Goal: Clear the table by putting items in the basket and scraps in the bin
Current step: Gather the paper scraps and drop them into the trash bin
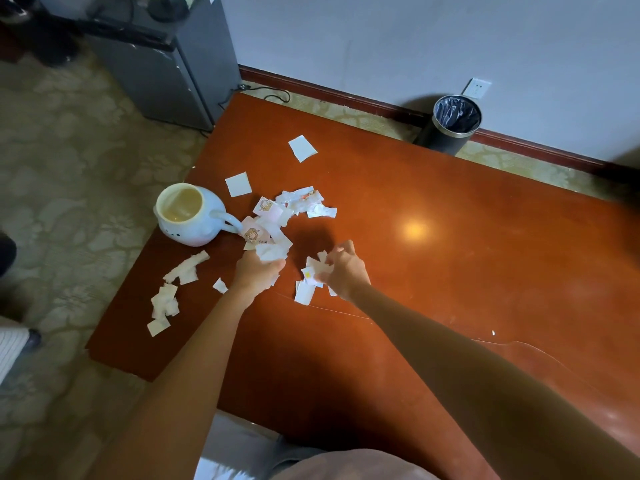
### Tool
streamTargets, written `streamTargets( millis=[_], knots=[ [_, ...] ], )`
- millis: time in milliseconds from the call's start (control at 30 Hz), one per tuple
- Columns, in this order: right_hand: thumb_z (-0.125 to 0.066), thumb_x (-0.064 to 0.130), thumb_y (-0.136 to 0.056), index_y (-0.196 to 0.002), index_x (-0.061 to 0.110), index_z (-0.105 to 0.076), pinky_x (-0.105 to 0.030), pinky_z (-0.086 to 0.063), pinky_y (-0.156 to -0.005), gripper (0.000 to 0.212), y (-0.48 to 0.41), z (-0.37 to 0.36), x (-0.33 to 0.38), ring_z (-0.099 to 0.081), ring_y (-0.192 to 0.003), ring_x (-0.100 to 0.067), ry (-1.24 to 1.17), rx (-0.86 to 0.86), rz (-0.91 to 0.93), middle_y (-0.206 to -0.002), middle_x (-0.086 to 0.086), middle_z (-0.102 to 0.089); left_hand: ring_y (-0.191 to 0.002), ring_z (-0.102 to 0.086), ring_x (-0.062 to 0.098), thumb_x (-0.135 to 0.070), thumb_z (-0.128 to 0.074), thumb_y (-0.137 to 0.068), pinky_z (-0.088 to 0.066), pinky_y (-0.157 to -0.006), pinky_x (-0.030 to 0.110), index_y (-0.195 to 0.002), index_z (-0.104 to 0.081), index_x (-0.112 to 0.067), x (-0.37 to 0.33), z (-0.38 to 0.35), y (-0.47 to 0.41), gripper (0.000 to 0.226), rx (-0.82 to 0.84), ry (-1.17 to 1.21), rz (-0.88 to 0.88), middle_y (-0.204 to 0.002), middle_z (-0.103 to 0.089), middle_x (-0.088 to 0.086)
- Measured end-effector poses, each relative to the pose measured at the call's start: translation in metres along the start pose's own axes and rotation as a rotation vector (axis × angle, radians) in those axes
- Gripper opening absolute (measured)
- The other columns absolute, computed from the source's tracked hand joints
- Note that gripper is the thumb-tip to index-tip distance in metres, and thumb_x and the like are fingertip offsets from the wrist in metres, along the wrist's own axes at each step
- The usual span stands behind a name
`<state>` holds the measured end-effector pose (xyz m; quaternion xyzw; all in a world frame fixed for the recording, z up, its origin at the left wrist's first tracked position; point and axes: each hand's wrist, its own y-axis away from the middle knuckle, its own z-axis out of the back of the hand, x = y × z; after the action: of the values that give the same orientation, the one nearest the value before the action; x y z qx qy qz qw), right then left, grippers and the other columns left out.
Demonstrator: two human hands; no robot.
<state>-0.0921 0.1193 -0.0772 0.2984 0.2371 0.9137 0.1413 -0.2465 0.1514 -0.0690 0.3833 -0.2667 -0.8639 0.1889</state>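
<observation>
Scraps (301, 200) litter the tabletop (450, 254) toward ten o'clock; my left hand (258, 271) clutches a bunch of them, and my right hand (343, 268) pinches more. I should sweep the loose ones inward and bunch them tight before carrying all to the bin (453, 124) at one o'clock.

A pale grey wall (381, 36) meets a dark red-brown baseboard (346, 97). A white socket (477, 88) sits low on the wall. Beige carpet (69, 150) with a leafy pattern covers the floor. A grey cabinet (166, 74) stands far left, a black cable (273, 95) beside it. The glossy reddish-brown table (450, 188) reflects a round spot of light.
</observation>
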Motion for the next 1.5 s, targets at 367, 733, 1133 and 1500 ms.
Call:
streamTargets(
  millis=[367,733,1133,1500],
  knots=[
    [-0.049,0.007,-0.09,-0.075,0.011,-0.048,-0.028,-0.043,-0.056,0.016,0.003,-0.018,0.005,-0.052,-0.067,-0.024,-0.043,-0.022,-0.063,-0.078,-0.009,-0.054,-0.051,-0.045,0.008,-0.018,-0.059,-0.085,-0.033,-0.046,0.015,-0.077,-0.05,-0.009,0.005,0.003,-0.001,0.015,0.063,0.142,0.176,-0.062,-0.049,0.001],
    [-0.07,0.008,-0.077,-0.084,0.01,-0.052,-0.018,-0.041,-0.049,0.02,0.011,0.012,-0.022,-0.055,-0.073,-0.018,-0.473,0.004,-0.194,-0.097,-0.008,-0.055,-0.053,-0.051,0.01,-0.002,-0.053,-0.085,-0.044,-0.043,0.017,-0.09,-0.048,-0.008,0.001,0.005,0.022,0.009,0.187,0.287,0.087,-0.066,-0.052,0.0],
    [-0.066,0.002,-0.082,-0.125,0.008,-0.053,-0.015,-0.039,-0.051,0.045,0.027,0.006,-0.034,-0.05,-0.093,-0.021,-0.477,0.084,-0.212,-0.114,-0.013,-0.055,-0.095,-0.06,0.02,-0.012,-0.061,-0.088,-0.049,-0.056,0.017,-0.139,-0.026,-0.015,0.002,-0.026,0.024,0.062,0.252,-0.433,-0.186,-0.13,-0.049,0.013],
    [-0.064,-0.001,-0.083,-0.13,0.006,-0.051,-0.016,-0.038,-0.049,0.049,0.025,0.006,-0.036,-0.049,-0.092,-0.021,-0.444,0.079,-0.251,-0.126,-0.018,-0.055,-0.117,-0.058,0.029,-0.012,-0.061,-0.089,-0.054,-0.083,0.026,-0.136,-0.041,-0.001,0.001,-0.04,0.027,0.053,0.238,-0.531,-0.227,-0.133,-0.052,0.016]
  ],
)
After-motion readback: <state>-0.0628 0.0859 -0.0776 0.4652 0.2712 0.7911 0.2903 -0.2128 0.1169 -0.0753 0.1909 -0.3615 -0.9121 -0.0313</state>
